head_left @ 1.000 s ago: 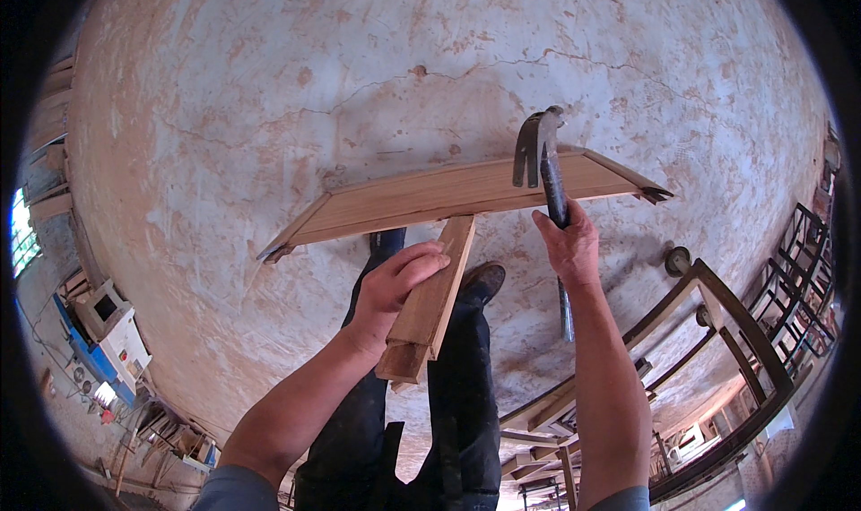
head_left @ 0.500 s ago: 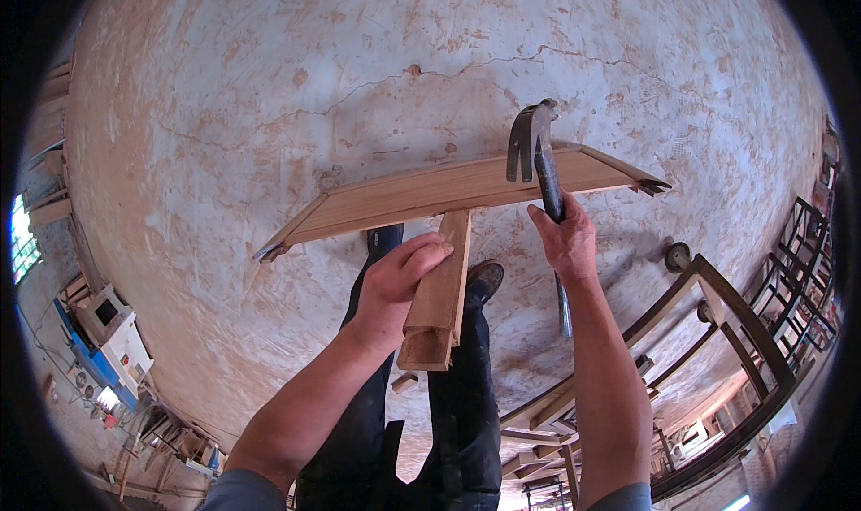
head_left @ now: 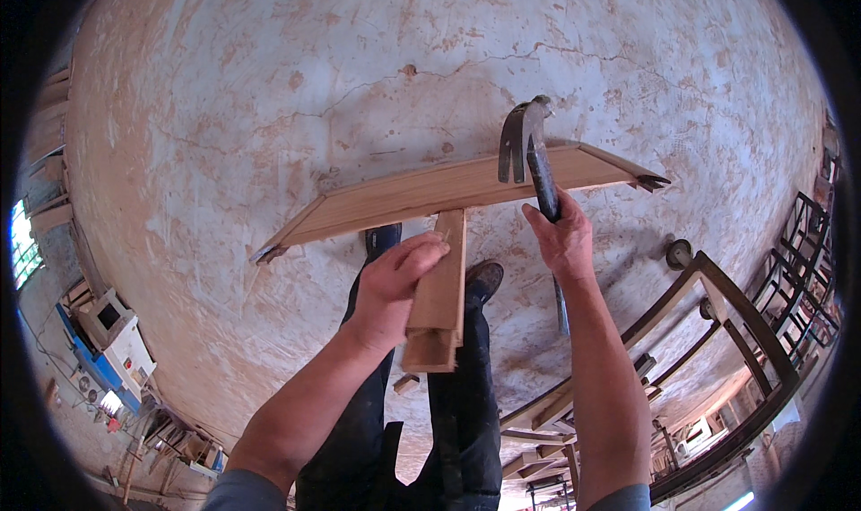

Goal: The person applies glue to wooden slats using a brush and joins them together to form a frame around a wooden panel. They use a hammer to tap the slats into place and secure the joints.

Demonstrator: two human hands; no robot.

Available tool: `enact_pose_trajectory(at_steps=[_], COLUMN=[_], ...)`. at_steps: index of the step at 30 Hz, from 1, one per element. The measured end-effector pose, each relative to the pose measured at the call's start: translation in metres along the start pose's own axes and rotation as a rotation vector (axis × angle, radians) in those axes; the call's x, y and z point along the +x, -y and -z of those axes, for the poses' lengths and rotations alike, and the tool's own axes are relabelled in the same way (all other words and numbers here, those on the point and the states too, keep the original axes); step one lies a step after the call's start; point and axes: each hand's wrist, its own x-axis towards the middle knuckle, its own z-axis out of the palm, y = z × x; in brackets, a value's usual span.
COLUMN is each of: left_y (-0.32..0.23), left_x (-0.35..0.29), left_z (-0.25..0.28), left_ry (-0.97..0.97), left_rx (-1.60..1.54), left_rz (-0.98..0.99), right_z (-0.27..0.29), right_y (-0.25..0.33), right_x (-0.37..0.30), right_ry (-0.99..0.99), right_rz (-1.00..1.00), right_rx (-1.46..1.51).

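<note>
- While the left hand [head_left: 395, 282] is closed around the short wooden upright [head_left: 439, 296] of a T-shaped wooden piece, its fingers curl over the wood's near face, so the far side of the grip is hidden.
- The long cross board [head_left: 448, 188] sits atop that upright, held in the air over the dusty concrete floor [head_left: 269, 90]; both its ends taper to dark tips.
- The right hand [head_left: 563, 240] is clenched on the handle of a claw hammer [head_left: 529, 148], whose steel head rests against the board's upper edge; whether the striking face touches wood cannot be made out.
- The handle's lower end pokes out below the wrist.
- Dark trousers and a shoe [head_left: 484, 280] show beneath the board, partly covered by the upright.
- Wooden frames [head_left: 717, 332] at the right are bent by the lens and cut off at the rim.
</note>
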Motion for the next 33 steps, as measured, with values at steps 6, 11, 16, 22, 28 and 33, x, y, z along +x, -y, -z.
enact_pose_trajectory(at_steps=[6,11,16,22,28,33], left_y=[0.016,0.01,0.005,0.007,-0.006,0.011], left_x=[-0.007,0.002,0.003,-0.006,-0.003,-0.009], left_z=[-0.006,-0.011,-0.013,-0.016,-0.025,-0.011], left_ry=[-0.025,-0.021,-0.004,0.005,0.073,0.047], left_rx=[-0.005,0.178,0.315,0.316,0.372,0.313], left_rz=[0.007,-0.1,-0.206,-0.211,-0.19,-0.25], right_z=[0.0,-0.002,-0.002,0.0,0.001,0.001], right_y=[0.009,0.005,0.003,0.0,-0.002,0.001], right_x=[-0.002,-0.002,-0.004,-0.009,-0.011,-0.011], right_ry=[-0.012,-0.022,-0.02,-0.005,-0.009,-0.014], right_rz=[0.01,0.041,0.042,0.052,0.082,0.087], right_rx=[0.0,0.017,0.019,-0.018,-0.029,-0.021])
